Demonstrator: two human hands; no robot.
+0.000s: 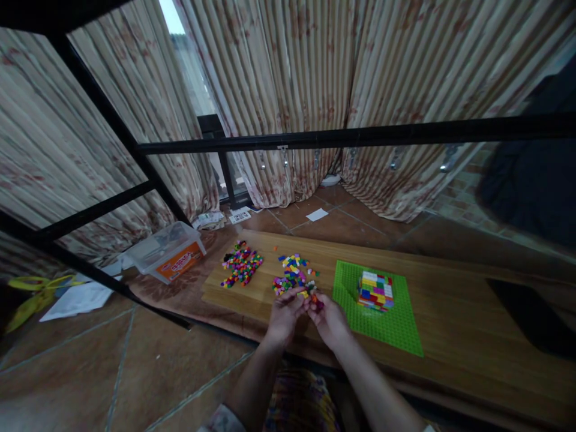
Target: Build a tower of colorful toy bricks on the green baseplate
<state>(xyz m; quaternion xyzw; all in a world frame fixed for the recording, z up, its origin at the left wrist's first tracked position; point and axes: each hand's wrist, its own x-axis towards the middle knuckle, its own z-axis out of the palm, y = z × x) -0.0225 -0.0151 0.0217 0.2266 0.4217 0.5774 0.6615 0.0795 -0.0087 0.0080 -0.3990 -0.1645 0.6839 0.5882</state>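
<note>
Here, right hand [332, 321]: pinching reddish bricks [318, 303] | left hand [284, 313]: narrowed, grip unclear | brick block [375, 292]: on green baseplate [396, 333]

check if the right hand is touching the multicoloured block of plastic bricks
Apart: the head view shows bare green studded baseplate between the right hand and the multicoloured plastic-brick block.

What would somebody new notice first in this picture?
Probably the bright green baseplate, around the middle of the wooden table, with a blocky build of many-coloured toy bricks on it. Next, to its left, the left hand and right hand, close together near the table's front edge, with small reddish bricks in the right one. Then one loose brick pile just beyond them, and another farther left.
</note>
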